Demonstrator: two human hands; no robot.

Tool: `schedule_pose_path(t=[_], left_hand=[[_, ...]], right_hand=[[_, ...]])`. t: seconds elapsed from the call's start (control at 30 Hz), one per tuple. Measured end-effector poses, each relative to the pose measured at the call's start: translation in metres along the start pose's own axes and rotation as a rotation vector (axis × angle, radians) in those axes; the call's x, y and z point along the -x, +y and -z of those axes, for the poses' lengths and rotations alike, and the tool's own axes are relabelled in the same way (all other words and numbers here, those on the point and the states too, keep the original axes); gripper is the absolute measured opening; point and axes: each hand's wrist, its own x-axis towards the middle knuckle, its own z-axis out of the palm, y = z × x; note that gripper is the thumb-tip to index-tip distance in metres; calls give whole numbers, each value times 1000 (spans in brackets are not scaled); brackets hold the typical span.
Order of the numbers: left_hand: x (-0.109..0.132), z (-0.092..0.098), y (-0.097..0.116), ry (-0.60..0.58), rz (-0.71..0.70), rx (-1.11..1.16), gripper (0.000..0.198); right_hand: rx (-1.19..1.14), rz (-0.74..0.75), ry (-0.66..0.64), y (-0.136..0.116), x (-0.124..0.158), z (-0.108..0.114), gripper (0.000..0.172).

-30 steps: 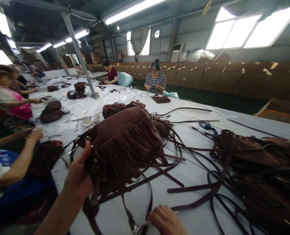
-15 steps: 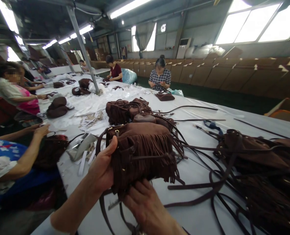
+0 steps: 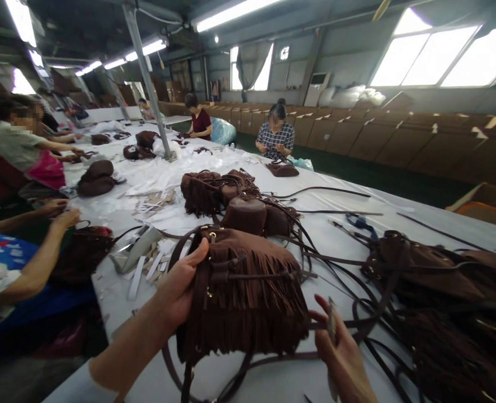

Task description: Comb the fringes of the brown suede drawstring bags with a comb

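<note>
A dark brown fringed handbag (image 3: 256, 302) is tilted up in front of me, with a drawstring across its fringe and brass-coloured eyelets near the top. My left hand (image 3: 184, 285) is closed on its left side, thumb on the front and the other fingers hidden behind. To the right of the bag, my right hand (image 3: 340, 352) is closed around a slim grey metal tool (image 3: 332, 322), which looks like thread snips. Its fingertips are near the bag's lower right corner, beside a dark strap. Long straps (image 3: 231, 386) hang and loop below the bag.
More brown bags (image 3: 243, 215) stand behind mine; a large heap of bags (image 3: 449, 313) with tangled straps lies right. White strips (image 3: 136, 277) and scraps litter the left of the white table (image 3: 335, 204). A co-worker's arms (image 3: 42, 252) are close at left. A metal post (image 3: 147, 84) rises farther back.
My right hand has come out from under the bag and moved right, showing the metal tool. The bag has lowered slightly and turned, still in my left hand.
</note>
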Motion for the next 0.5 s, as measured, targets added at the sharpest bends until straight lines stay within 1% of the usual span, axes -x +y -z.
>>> schedule_pose_path(t=[0.03,0.1,0.13,0.17,0.2,0.23,0.27,0.3,0.37,0.4,0.43,0.47,0.5], left_hand=[[-2,-2,0,-18,23,-10,53],[-3,0,1,-65,26,-37,59],[-2,5,1,-94,12,-52,65],[1,15,-1,-115,-18,-65,69],[5,28,-6,-136,-62,-76,71],[9,46,-15,-155,-102,-81,69],[15,66,-27,-137,-175,-76,56],[20,87,-43,-164,-218,-66,49],[27,129,-78,-114,-175,-3,43],[29,145,-94,-79,-119,-8,35],[29,158,-108,-55,-75,-8,33],[29,165,-118,-48,-33,-17,33],[29,167,-123,-46,9,-33,36]], right_hand=[[-31,-24,-60,-9,-6,-4,65],[-105,-53,-149,-22,-9,-19,61],[-142,-72,-157,-26,-7,-28,58],[-179,-100,-141,-27,-2,-36,56],[-213,-139,-106,-26,3,-43,54],[-247,-188,-68,-23,8,-48,54],[-278,-244,-35,-18,12,-52,53],[-303,-303,-4,-11,16,-55,52],[-329,-410,31,4,22,-60,49],[-331,-449,42,11,24,-61,47],[-324,-472,53,18,26,-63,45],[-309,-477,64,24,28,-65,44],[-288,-460,74,28,31,-67,43]])
